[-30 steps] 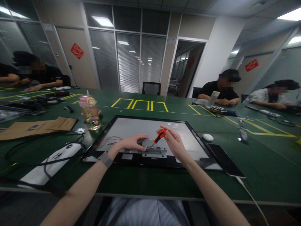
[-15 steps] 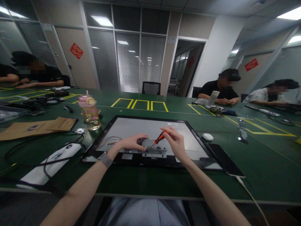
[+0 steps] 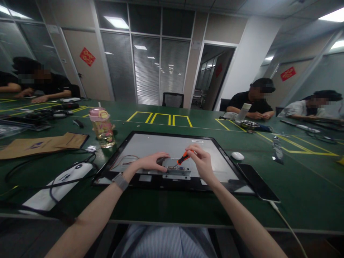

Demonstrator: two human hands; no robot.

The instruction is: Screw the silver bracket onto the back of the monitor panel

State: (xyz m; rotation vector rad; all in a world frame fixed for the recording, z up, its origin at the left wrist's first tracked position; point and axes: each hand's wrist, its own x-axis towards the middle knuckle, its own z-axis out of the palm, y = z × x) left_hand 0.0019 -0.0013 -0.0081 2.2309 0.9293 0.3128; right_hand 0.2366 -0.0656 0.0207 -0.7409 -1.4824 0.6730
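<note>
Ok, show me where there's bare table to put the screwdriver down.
Bare table runs between the panel and the table's near edge, and right of the phone up to the yellow tape. The left is crowded: cables, white device, brown paper, bottle.

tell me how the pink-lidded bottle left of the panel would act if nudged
The bottle stands upright and tall for its base, so a push near the lid would probably tip it. Its round body might then roll. It looks like clear plastic, so likely light.
</note>
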